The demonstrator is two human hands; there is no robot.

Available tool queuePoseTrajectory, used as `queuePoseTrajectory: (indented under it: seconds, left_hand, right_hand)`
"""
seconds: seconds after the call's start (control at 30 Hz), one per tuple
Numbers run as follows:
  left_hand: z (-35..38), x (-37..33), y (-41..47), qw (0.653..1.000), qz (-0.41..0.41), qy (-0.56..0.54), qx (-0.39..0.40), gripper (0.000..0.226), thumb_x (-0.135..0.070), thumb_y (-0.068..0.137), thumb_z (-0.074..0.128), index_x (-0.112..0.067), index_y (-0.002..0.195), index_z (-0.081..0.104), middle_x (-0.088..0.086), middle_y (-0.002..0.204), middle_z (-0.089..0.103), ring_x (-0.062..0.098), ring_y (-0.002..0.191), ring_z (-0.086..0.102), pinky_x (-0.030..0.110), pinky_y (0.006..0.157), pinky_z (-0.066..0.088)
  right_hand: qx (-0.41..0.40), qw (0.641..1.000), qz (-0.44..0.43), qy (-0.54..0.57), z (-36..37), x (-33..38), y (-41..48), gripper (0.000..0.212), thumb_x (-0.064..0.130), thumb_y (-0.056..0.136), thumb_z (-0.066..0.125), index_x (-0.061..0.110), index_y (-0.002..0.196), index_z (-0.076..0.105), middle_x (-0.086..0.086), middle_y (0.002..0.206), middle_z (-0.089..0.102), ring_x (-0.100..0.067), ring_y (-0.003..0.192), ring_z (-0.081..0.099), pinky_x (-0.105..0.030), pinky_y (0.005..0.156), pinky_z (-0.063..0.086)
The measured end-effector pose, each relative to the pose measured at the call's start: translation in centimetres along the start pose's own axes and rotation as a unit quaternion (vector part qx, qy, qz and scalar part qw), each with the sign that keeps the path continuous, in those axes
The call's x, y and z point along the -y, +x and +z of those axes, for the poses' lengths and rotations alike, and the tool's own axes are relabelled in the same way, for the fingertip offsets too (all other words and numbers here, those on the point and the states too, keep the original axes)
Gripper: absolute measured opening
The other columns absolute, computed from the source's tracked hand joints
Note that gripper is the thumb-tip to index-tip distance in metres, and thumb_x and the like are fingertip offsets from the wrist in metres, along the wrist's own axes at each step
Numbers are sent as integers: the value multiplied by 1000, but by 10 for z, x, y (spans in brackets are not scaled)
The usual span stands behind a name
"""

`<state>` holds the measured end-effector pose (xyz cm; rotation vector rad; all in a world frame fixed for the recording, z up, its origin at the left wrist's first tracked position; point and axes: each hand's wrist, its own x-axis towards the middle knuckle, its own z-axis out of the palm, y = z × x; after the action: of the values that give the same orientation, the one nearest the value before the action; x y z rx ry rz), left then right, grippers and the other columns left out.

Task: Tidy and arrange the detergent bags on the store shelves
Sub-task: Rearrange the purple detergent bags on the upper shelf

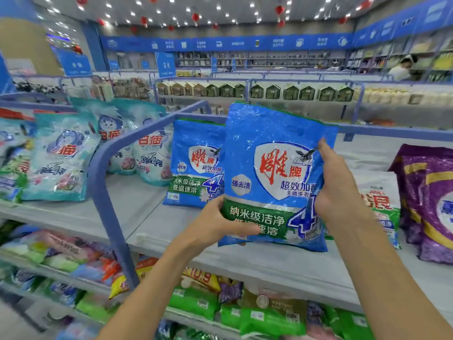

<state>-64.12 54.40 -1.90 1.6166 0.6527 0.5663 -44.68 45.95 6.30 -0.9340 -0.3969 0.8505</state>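
While both hands hold it up over the grey shelf (pixel 171 231), the blue detergent bag (pixel 274 173) stands upright and faces us. It is shiny and crinkly, with big red letters 雕牌 on a white shield, a green band reading 纳米级洁净, and a big blue 4. The left hand (pixel 220 222) grips its bottom left corner, thumb on the front. The right hand (pixel 335 182) is wrapped around its right edge. A second blue bag (pixel 193 163) just like it stands behind, to the left. Teal bags (pixel 61 163) further left say 白猫. A white Ariel bag (pixel 382 200) and a purple bag (pixel 426 202) stand on the right.
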Motion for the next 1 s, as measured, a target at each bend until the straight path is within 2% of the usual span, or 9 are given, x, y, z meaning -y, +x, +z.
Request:
queuePoseTrajectory:
  seconds: [0.13, 0.23, 0.33, 0.4, 0.47, 0.6, 0.73, 0.87, 1.0]
  left_hand:
    - [-21, 5, -6, 999, 33, -22, -35, 46, -20, 68, 89, -15, 111, 71, 1, 106, 79, 17, 100, 75, 28, 90, 58]
    - [-47, 22, -1, 995, 14, -68, -75, 49, -15, 64, 89, -8, 110, 71, 9, 107, 78, 26, 98, 75, 38, 91, 58]
    - [-76, 36, 17, 983, -19, -131, -127, 62, -14, 62, 91, -1, 118, 68, 15, 109, 77, 30, 94, 76, 41, 87, 61]
    - [-95, 40, 28, 978, -31, -145, -150, 74, -28, 64, 92, -2, 127, 65, 15, 114, 76, 32, 99, 75, 46, 93, 59]
    - [-113, 41, 37, 973, -32, -158, -164, 50, -36, 81, 80, -6, 119, 70, 12, 104, 78, 28, 90, 77, 41, 85, 62]
    - [-147, 46, 59, 966, -34, -46, -254, 41, -56, 99, 53, -21, 109, 73, -1, 97, 80, 18, 89, 76, 38, 86, 60]
    - [-157, 61, 84, 940, 9, 34, -341, 45, -61, 98, 51, -26, 124, 64, -4, 114, 73, 18, 102, 67, 42, 94, 50]
    - [-152, 69, 91, 924, 21, 16, -382, 31, -47, 101, 54, -18, 94, 63, -6, 91, 71, 16, 85, 63, 33, 69, 40]
    - [-152, 71, 93, 914, 8, 27, -406, 26, -39, 104, 50, -15, 97, 58, -6, 86, 65, 21, 83, 58, 34, 65, 37]
  right_hand:
    - [43, 996, -48, -64, -2, -7, 4, 56, 62, 84, 70, 27, 128, 68, -4, 123, 74, -27, 108, 74, -52, 91, 58]
    - [76, 971, -27, -224, -6, -27, 0, 83, 73, 60, 82, 28, 128, 68, 7, 126, 71, -17, 107, 67, -40, 84, 56]
    - [122, 928, -3, -352, 12, -62, -12, 68, 75, 67, 69, 18, 106, 74, 11, 92, 73, -18, 90, 60, -35, 81, 43]
    - [85, 931, -21, -355, 34, -89, -6, 61, 63, 84, 66, 6, 105, 69, -13, 100, 68, -26, 93, 61, -40, 82, 43]
    - [54, 943, -26, -328, 55, -112, 7, 49, 46, 95, 67, -2, 102, 63, -26, 102, 62, -24, 88, 59, -42, 85, 45]
    - [17, 958, -9, -287, 91, -155, 41, 35, 36, 101, 61, 7, 82, 60, 3, 65, 65, -4, 54, 55, -15, 51, 41]
    - [-43, 958, -43, -280, 107, -189, 59, 36, 43, 96, 68, 8, 90, 62, -9, 82, 72, -13, 66, 59, -26, 60, 46]
    - [-72, 944, -90, -310, 99, -205, 55, 20, 41, 101, 59, 23, 95, 65, 8, 71, 60, -7, 59, 53, -26, 58, 47]
    - [-87, 941, -90, -313, 98, -211, 63, 16, 32, 103, 58, 19, 98, 67, 0, 87, 72, -18, 79, 63, -41, 75, 54]
